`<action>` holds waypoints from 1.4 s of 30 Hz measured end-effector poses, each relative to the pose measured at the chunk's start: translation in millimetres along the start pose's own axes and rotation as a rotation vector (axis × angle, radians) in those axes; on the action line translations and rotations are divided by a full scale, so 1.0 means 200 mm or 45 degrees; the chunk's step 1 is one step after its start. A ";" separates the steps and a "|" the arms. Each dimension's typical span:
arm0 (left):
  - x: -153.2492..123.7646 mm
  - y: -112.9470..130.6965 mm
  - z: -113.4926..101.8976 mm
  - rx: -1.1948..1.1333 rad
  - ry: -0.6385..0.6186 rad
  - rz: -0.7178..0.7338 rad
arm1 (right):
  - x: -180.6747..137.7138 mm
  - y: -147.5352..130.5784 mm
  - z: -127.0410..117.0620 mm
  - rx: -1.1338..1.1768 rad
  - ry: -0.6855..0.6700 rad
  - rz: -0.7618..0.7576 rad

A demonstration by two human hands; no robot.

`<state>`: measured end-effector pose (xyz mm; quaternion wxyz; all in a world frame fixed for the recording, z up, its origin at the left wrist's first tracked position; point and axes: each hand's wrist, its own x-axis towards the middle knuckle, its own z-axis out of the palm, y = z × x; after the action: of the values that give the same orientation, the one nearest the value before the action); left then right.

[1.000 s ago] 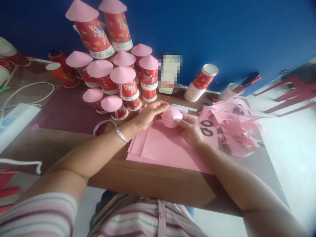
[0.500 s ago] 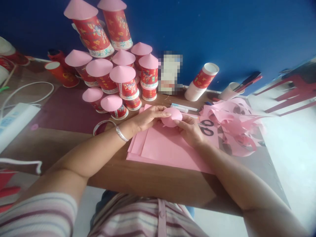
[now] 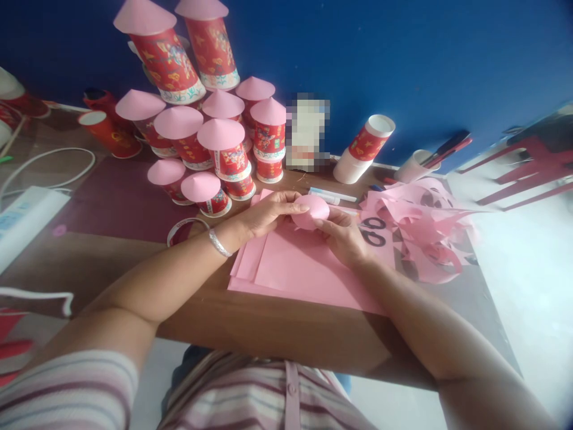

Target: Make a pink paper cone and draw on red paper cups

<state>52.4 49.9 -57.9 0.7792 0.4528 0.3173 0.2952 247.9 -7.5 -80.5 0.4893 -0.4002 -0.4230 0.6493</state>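
Note:
A small pink paper cone (image 3: pixel 314 209) is held between both hands. My left hand (image 3: pixel 273 212) pinches its left edge, thumb on top and fingers underneath. On the cone's lower right edge, my right hand (image 3: pixel 344 236) presses with the thumb, its other fingers mostly hidden behind. Beneath the hands lie several sheets of pink paper (image 3: pixel 295 272). Black-handled scissors (image 3: pixel 375 232) rest just right of my right hand, their blades hidden. Beyond the hands lies a white marker or glue pen (image 3: pixel 333 196).
Red paper cups with pink cone tops (image 3: pixel 224 149) stand stacked at the back left. A red and white cup stack (image 3: pixel 364 149) and a pen holder (image 3: pixel 414 167) stand by the blue wall. Pink paper scraps (image 3: pixel 430 233) lie right; a power strip (image 3: pixel 27 221) lies left.
Both hands keep the same hold on the pink paper cone. The whole view has shifted very slightly.

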 end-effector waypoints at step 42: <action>0.01 -0.01 -0.02 -0.180 0.031 0.045 | 0.02 -0.02 -0.04 -0.060 0.216 -0.155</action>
<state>51.3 52.4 -62.4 0.8001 0.3986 0.2968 0.3362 256.4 -1.2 -79.2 0.5524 -0.4386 -0.4186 0.5720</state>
